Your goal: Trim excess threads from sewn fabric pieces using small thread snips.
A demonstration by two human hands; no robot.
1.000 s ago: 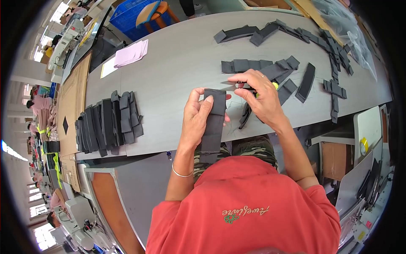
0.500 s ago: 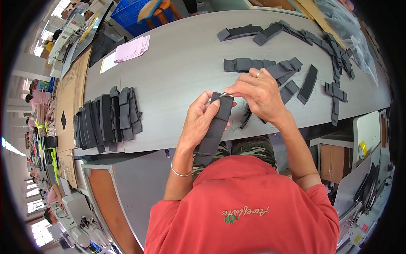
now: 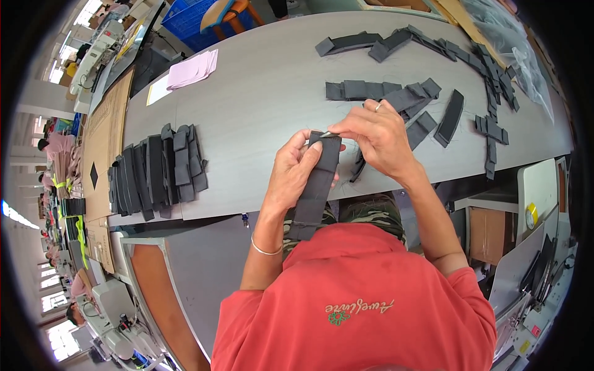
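Note:
My left hand [image 3: 296, 162] grips a dark grey fabric strip [image 3: 317, 185], with the thumb across its face near the top end. The strip's lower end hangs over the table's front edge toward my lap. My right hand [image 3: 378, 137] pinches a small, pointed silver metal tool [image 3: 328, 133], whose tip touches the strip's top edge. Its exact kind is mostly hidden by the fingers. Just beyond and right of my right hand, more grey strips [image 3: 365, 90] lie in a loose chain, and a single strip [image 3: 450, 118] rests apart from them.
On the left of the table [image 3: 247, 86] stands a row of stacked grey strips [image 3: 141, 179]. Pink sheets [image 3: 192, 69] lie behind it. A linked chain of strips [image 3: 424, 42] runs along the far right, beside clear plastic film [image 3: 516, 55]. A cardboard box [image 3: 489, 236] sits below, right.
The metal tool's tip has shifted slightly along the strip's top edge and lies flatter. Both hands otherwise keep nearly the same place, and the view has tilted a little.

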